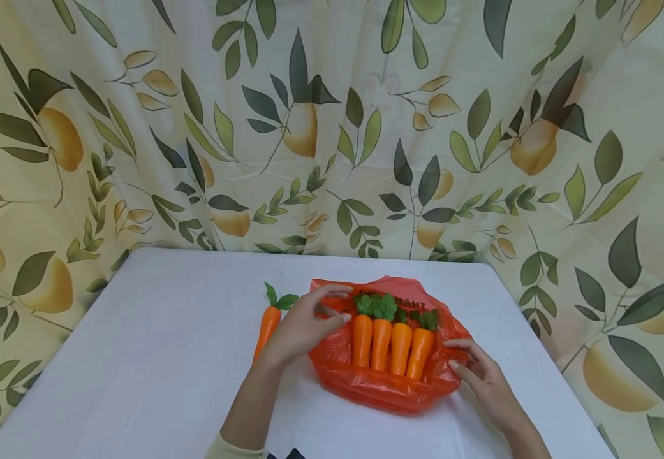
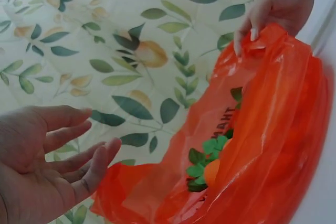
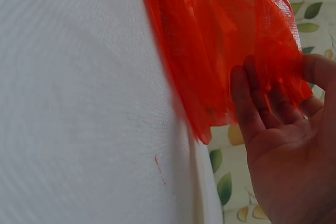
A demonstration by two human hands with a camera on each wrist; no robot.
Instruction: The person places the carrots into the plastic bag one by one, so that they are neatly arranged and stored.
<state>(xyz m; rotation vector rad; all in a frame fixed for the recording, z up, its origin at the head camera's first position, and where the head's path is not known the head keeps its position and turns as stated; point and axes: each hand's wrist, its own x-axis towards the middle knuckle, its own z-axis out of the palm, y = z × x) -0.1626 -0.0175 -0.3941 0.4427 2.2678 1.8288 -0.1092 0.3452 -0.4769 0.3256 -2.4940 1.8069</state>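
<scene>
A red plastic bag [image 1: 386,389] lies on the white table with its mouth spread wide. Inside it, several orange carrots [image 1: 381,344] with green leafy tops lie side by side. My left hand [image 1: 303,325] hovers at the bag's left edge, fingers and thumb apart with nothing between them; the left wrist view shows the same hand [image 2: 52,161] just off the plastic. On the opposite side my right hand [image 1: 483,376] holds the bag's right edge between thumb and fingers. The right wrist view shows its fingers [image 3: 247,98] against the thin red film.
One more carrot [image 1: 268,325] with leaves lies outside the bag, left of it and partly behind my left forearm. The white-covered table [image 1: 136,357] reaches back to a curtain [image 1: 332,127] printed with fruit and leaves, which also hangs along both sides.
</scene>
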